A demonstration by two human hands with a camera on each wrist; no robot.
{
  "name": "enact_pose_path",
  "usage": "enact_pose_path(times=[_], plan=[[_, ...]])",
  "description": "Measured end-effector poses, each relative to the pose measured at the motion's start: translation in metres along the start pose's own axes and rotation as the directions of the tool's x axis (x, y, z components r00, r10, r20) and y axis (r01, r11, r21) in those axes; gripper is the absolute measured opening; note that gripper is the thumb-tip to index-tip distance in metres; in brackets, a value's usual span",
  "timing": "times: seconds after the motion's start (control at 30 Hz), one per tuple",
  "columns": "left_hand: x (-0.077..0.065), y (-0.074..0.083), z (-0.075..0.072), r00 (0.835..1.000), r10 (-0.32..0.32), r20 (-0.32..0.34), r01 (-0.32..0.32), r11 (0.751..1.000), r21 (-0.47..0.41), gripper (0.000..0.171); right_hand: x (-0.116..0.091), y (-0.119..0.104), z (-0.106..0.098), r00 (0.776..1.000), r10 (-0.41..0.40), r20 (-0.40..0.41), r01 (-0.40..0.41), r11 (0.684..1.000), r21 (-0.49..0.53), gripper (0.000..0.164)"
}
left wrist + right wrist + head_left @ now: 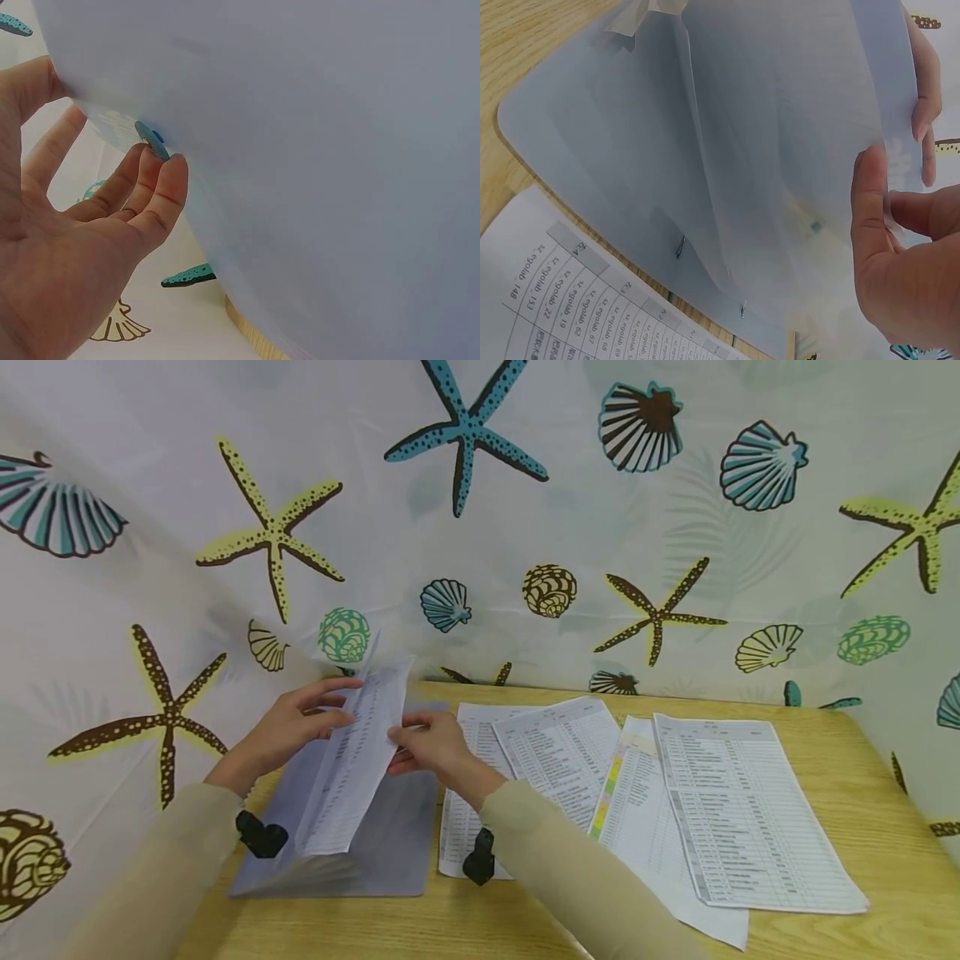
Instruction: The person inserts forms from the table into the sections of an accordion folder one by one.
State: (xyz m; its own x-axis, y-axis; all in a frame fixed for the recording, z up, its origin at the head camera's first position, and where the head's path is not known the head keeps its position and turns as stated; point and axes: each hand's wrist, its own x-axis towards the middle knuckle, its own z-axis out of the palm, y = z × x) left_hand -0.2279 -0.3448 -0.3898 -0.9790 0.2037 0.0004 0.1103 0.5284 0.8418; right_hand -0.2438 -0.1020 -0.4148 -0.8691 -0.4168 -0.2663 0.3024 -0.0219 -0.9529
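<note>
A translucent blue-grey plastic folder [397,852] lies at the left of the table, its cover lifted. My left hand [296,722] holds the raised cover [315,150] by its edge, fingertips at a round blue snap button [152,140]. Printed sheets [360,760] stand tilted up inside the folder. With thumb and fingers, my right hand [431,743] pinches the edge of these sheets; the right wrist view shows their pale side [780,112] beside the thumb and fingers. Two small metal staples or clips [680,246] show near the folder's edge in that view.
Right of the folder, printed lists [558,752] overlap on the wooden table [885,860]. One sheet has a coloured strip [607,789]; another list [750,818] lies farthest right. A curtain with starfish and shells [525,543] hangs behind and beside the table.
</note>
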Motion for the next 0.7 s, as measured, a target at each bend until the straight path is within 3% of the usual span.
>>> enact_pose_path(times=[0.7], plan=[[0.0016,0.0001,-0.0004,1.0,-0.013,0.01,0.013,1.0,-0.005,0.059,0.0067,0.0082,0.0094,0.999,-0.043,-0.019,0.042,0.999,-0.022,0.031]])
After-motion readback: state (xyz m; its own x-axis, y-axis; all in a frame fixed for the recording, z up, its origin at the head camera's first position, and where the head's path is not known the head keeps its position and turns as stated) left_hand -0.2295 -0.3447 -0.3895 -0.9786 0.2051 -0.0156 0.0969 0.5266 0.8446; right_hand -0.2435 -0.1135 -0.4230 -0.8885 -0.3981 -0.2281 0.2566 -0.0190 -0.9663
